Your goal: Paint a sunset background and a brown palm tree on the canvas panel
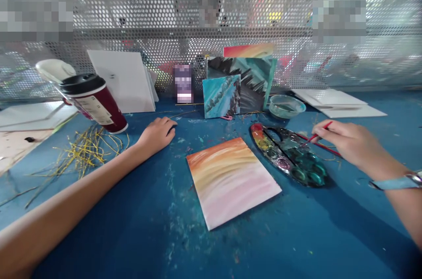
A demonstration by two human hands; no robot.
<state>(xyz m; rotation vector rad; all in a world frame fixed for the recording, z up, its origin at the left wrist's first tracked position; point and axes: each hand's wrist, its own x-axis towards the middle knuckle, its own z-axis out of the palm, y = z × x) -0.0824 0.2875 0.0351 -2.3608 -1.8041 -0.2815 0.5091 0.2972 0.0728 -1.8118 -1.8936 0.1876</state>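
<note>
A small canvas (231, 178) painted in orange, yellow and pink bands lies flat on the blue table (138, 235) in front of me. To its right sits an oval paint palette (288, 154) with several wet wells. My right hand (346, 142) is just right of the palette, pinching a thin red paintbrush (319, 133) whose tip points toward the palette. My left hand (157, 134) rests on the table left of the canvas, fingers curled loosely, palm down, with nothing visible in it.
A dark red lidded cup (95, 103) stands at the left beside yellow straw-like strands (85, 149). Blank white canvases (123, 81) and teal paintings (237, 87) lean against the perforated metal wall. A water bowl (286, 106) and flat white boards (336, 103) lie at back right.
</note>
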